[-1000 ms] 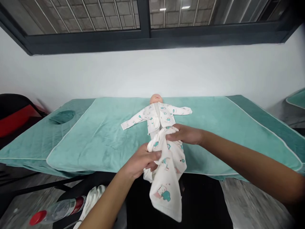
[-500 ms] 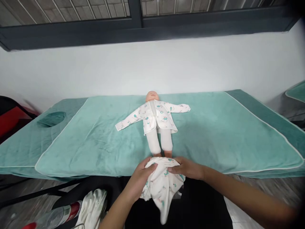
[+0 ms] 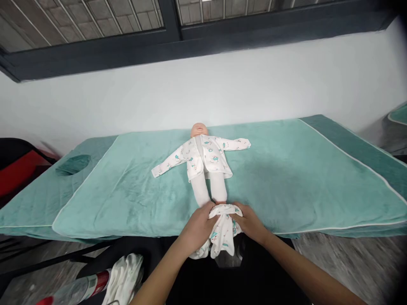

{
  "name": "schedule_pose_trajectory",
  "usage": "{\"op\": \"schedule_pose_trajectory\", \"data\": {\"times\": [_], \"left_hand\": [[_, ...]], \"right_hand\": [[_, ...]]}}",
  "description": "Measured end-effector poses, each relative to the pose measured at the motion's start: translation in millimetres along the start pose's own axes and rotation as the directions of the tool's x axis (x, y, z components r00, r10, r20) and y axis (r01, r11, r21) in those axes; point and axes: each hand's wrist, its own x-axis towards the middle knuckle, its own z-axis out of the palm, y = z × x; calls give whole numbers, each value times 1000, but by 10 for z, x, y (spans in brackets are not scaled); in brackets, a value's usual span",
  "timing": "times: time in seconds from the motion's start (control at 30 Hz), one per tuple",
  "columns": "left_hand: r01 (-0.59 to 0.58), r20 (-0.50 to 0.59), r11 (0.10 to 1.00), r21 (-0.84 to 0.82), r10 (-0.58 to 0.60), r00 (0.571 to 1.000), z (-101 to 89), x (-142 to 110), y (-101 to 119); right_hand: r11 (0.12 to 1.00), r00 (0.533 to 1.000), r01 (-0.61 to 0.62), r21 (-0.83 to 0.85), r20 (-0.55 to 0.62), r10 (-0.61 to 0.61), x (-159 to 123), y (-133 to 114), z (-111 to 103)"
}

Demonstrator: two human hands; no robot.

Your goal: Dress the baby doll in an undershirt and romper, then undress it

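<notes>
At the far left I saw a red and black seat (image 3: pixel 25 171), partly cut off, and beside it the end of a teal-covered bed (image 3: pixel 286 182) with an oval hollow (image 3: pixel 73 164) in it. Lower down, a clear bottle (image 3: pixel 76 290) with a red cap lay tipped on its side, just beside a crumpled white cloth (image 3: pixel 122 277).

Then came the person's left hand (image 3: pixel 200 226), thumb and fingers closed on one side of the gathered edge of a white printed garment (image 3: pixel 224 231). The garment was bunched at the bed's near edge, right at the feet of a doll (image 3: pixel 218 184), its loose part hanging towards the person's dark lap. I couldn't tell whether a foot was inside it.

The doll lay on its back, head towards the wall (image 3: pixel 254 89), in a printed jacket (image 3: pixel 208 159) open down the front, both sleeves spread. The right hand (image 3: pixel 249 222) pinched the garment's other side, so the bunched edge sat between the two hands.
</notes>
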Motion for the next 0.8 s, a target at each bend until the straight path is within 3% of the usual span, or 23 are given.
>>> {"op": "schedule_pose_trajectory", "data": {"times": [0.17,0.4,0.63,0.8], "left_hand": [[-48,1,995,-87,49,999,-87,152,146],[31,-185,999,41,-23,982,-182,692,71],[-11,-334,967,256,99,937,-411,1180,174],[13,-395,907,420,170,903,-450,1251,101]], "right_hand": [[994,993,109,-5,-48,-109,161,-76,-193],[998,976,50,36,-216,-41,550,-101,-250],[985,981,96,144,-179,-69,1040,-133,-404],[974,985,106,201,-153,-76,1196,-76,-444]]}}
